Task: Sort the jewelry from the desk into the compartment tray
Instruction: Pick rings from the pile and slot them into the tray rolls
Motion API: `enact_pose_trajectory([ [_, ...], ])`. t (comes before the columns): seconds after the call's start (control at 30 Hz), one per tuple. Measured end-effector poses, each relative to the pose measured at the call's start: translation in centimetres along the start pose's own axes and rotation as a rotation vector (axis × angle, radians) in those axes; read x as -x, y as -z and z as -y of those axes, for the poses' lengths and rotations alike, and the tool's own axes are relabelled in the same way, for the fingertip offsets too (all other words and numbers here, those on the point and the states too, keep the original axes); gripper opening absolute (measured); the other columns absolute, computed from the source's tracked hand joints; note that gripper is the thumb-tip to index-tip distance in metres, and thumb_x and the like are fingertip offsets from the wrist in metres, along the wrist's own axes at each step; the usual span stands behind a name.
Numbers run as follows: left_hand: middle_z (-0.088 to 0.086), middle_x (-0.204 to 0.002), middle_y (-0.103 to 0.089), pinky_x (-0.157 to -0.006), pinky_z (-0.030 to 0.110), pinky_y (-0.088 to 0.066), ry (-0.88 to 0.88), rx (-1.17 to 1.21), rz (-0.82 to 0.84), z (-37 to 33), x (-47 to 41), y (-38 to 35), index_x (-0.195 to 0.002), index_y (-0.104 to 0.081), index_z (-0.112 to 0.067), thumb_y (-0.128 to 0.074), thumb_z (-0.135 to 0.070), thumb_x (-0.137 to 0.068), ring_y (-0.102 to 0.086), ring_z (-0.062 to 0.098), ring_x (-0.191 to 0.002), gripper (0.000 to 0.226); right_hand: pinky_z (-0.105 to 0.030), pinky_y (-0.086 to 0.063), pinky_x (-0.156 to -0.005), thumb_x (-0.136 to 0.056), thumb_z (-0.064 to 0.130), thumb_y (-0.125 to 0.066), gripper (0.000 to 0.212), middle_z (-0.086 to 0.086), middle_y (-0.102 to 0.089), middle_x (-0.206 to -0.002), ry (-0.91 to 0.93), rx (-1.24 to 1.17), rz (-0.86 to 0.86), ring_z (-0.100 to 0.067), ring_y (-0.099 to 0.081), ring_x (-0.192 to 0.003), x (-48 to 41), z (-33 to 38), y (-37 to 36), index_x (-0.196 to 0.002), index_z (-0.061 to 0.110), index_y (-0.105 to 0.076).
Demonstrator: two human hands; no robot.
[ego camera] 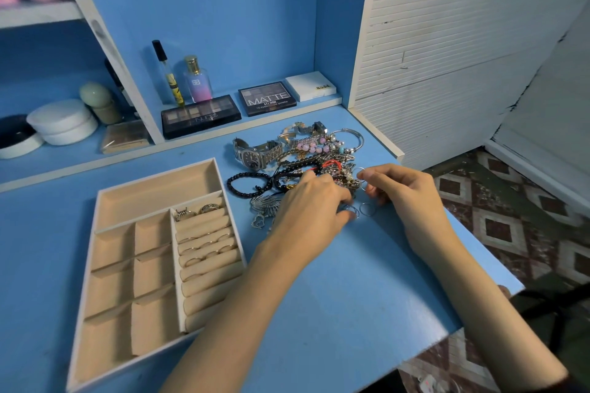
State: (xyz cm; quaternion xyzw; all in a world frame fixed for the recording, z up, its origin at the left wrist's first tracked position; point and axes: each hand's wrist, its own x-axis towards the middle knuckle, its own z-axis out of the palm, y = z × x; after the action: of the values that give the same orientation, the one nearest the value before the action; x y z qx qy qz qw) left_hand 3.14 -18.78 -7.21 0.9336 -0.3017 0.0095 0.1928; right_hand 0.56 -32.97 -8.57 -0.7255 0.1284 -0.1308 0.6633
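Jewelry in a tangled heap of watches, bead bracelets and chains (306, 153) lies on the blue counter (319, 297) at centre frame, just right of the beige velvet compartment tray (159, 188).

Head view: our left grip (306, 201) curls down at the heap's lower edge, and its thumb and fingertips appear to pinch a thin silver hoop (351, 211) against the counter. Our right grip (402, 188) pinches a second silver hoop (360, 171) between thumb and forefinger. A third loose hoop (368, 209) rests between the two grips.

The tray's ring rolls (207, 271), already holding several rings, lie to the lower left of both grips with their slots running across the frame. We judge the left grip nearer, so it has the shorter carry.
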Motion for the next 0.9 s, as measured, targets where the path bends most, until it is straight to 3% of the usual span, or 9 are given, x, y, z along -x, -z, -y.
enact_pose_trajectory([
  [0.2, -0.006, -0.092, -0.058, -0.083, 0.031, -0.039, 0.017, 0.068, 0.003, 0.1, -0.3, 0.0, -0.098, -0.066, -0.024, -0.065, -0.036, -0.082, -0.044, 0.016, -0.100, 0.020, -0.012, -0.039, -0.050, -0.082, 0.012, -0.066, 0.010, -0.003, -0.055, -0.061, 0.011, -0.027, -0.015, -0.005, -0.048, -0.054, -0.1, 0.0, 0.0, -0.076, 0.006, -0.071],
  [0.37, -0.011, -0.077, -0.061, -0.066, 0.024, -0.041, 0.057, 0.199, -0.005, 0.1, -0.1, 0.1, -0.083, -0.063, -0.024, -0.072, -0.030, -0.076, -0.054, 0.007, -0.075, 0.013, -0.012, -0.039, -0.050, -0.082, 0.012, -0.066, 0.010, -0.003, -0.055, -0.061, 0.017, -0.032, -0.013, -0.005, -0.048, -0.054, 0.0, -0.2, 0.1, -0.078, 0.005, -0.070],
  [0.5, -0.011, -0.066, -0.062, -0.057, 0.018, -0.042, 0.132, 0.346, -0.034, 0.2, 0.2, 0.2, -0.076, -0.066, -0.020, -0.074, -0.024, -0.075, -0.048, -0.003, -0.051, 0.009, -0.013, -0.039, -0.052, -0.083, 0.012, -0.066, 0.010, -0.003, -0.056, -0.062, 0.021, -0.021, -0.007, -0.005, -0.049, -0.056, -0.1, -0.3, 0.2, -0.078, 0.006, -0.071],
  [0.6, -0.014, -0.062, -0.058, -0.051, 0.007, -0.038, 0.189, 0.427, -0.113, 0.4, 0.3, 0.5, -0.079, -0.067, -0.021, -0.073, -0.024, -0.076, -0.048, -0.006, -0.051, 0.007, -0.013, -0.039, -0.053, -0.085, 0.014, -0.064, 0.011, -0.001, -0.057, -0.061, 0.044, 0.020, 0.004, -0.003, -0.048, -0.055, -0.1, -0.4, 0.2, -0.079, 0.007, -0.071],
  [0.83, -0.009, -0.069, -0.065, -0.059, 0.007, -0.044, 0.262, 0.507, -0.256, 1.4, 1.4, 2.0, -0.079, -0.072, -0.020, -0.073, -0.023, -0.077, -0.054, -0.001, -0.060, 0.003, -0.022, -0.042, -0.062, -0.087, 0.022, -0.063, 0.012, 0.000, -0.062, -0.068, 0.133, 0.180, 0.082, -0.004, -0.050, -0.060, 0.4, 0.0, -0.1, -0.080, 0.014, -0.070],
  [0.9, -0.012, -0.069, -0.065, -0.059, 0.004, -0.042, 0.266, 0.515, -0.286, 1.9, 2.2, 2.7, -0.080, -0.073, -0.021, -0.072, -0.021, -0.078, -0.055, -0.005, -0.064, 0.003, -0.017, -0.041, -0.059, -0.087, 0.023, -0.063, 0.011, 0.004, -0.062, -0.066, 0.167, 0.224, 0.123, -0.002, -0.050, -0.058, 0.7, 0.3, -0.4, -0.080, 0.019, -0.070],
])
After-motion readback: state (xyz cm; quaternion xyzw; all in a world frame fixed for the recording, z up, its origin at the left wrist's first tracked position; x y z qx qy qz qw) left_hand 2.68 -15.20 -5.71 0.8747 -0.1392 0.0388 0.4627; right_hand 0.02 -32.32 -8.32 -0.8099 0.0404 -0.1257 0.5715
